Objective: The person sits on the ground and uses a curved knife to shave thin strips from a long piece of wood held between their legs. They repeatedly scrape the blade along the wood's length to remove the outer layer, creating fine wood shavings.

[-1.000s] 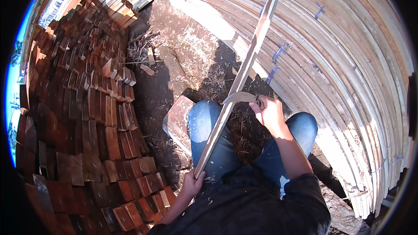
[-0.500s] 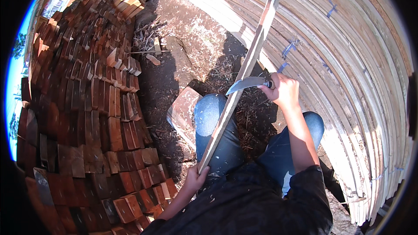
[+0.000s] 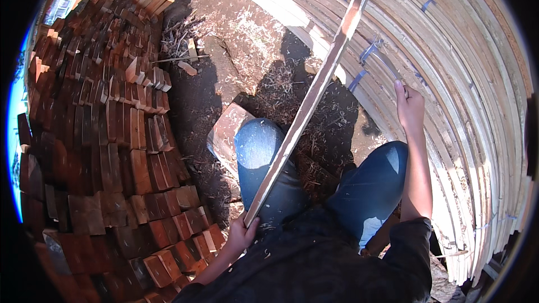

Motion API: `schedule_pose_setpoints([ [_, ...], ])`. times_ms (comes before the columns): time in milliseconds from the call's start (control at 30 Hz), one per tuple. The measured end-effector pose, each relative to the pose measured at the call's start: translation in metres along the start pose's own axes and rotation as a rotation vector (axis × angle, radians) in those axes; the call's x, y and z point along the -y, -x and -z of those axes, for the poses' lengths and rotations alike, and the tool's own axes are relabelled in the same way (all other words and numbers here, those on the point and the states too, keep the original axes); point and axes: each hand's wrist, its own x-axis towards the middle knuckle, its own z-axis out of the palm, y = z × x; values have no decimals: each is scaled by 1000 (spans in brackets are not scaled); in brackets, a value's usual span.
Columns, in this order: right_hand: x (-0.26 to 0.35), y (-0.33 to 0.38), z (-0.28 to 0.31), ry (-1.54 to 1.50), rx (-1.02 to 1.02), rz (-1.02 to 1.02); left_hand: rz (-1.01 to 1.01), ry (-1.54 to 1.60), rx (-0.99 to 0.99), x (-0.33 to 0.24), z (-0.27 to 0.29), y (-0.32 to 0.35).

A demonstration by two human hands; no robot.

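My left hand (image 3: 242,232) is closed around the near end of a long, narrow wooden strip (image 3: 314,92). The strip slants away from me, across my left thigh and up to the top right of the view. My right hand (image 3: 411,104) is raised to the right of the strip, apart from it. Its fingers wrap round the handle of a curved knife (image 3: 386,65), whose blade points up and left above the stacked pale strips. The knife's handle is mostly hidden in my fist.
Rows of stacked reddish wood blocks (image 3: 112,163) stand at my left. Long pale wood strips (image 3: 449,134), some tied with blue bands (image 3: 429,0), lie bundled at my right. Shavings (image 3: 255,28) litter the ground between. A flat slab (image 3: 224,134) lies beside my left knee.
My right hand has lifted the knife off the strip and carried it right and away. The strip shows its brown face more now; my left hand keeps its hold.
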Motion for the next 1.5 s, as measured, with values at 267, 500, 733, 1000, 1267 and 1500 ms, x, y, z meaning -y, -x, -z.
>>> schedule_pose_setpoints([
  [267, 50, -20, 3, -49, 202, 376, 120, -19, -139, 21, -8, 43],
  [500, 84, 49, -20, -125, 506, 833, 207, -72, -145, 34, -32, 114],
  [733, 81, 28, -14, 88, 47, 859, 166, -116, -139, -1, -38, 87],
  [1000, 16, -1, 67, -181, -178, -36, -30, -221, -188, 22, -39, 80],
  [1267, -29, 94, 101, -283, -102, -18, -165, -160, -162, 14, -38, 77],
  [1500, -13, 148, 111, -392, 21, 9, -176, 36, -200, 19, -46, 98],
])
